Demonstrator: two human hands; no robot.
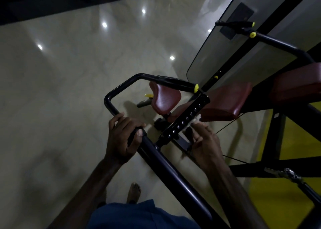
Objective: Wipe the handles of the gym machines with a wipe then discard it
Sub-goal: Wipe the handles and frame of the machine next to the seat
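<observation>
Black handle bar point(111, 105) gripped by left hand point(121, 140); right hand point(206, 145) fingers pinch wipe point(197, 118) beside holed post point(186, 118); maroon seat point(165, 98) beyond.

Two bare hands are in view: the left hand point(123, 136) near the left, the right hand point(206, 142) to its right. One small white crumpled wipe point(197, 119) shows at the right hand's fingertips. One bare foot point(133, 192) is plainly seen near the bottom. Three dark red padded leather cushions: a saddle-shaped seat point(165, 97) in the middle, a broad pad point(225, 102) to its right, another pad point(295, 88) at the far right. Four round yellow plastic end caps: one point(196, 88) on the bent black tube, one point(215, 77) small by the grey panel, two point(252, 35) point(253, 24) far right. One yellow lever knob point(149, 95) left of the seat. One black adjuster post point(186, 118) with eight shiny holes. Five bright light reflections on the pale glossy floor point(60, 90).
</observation>
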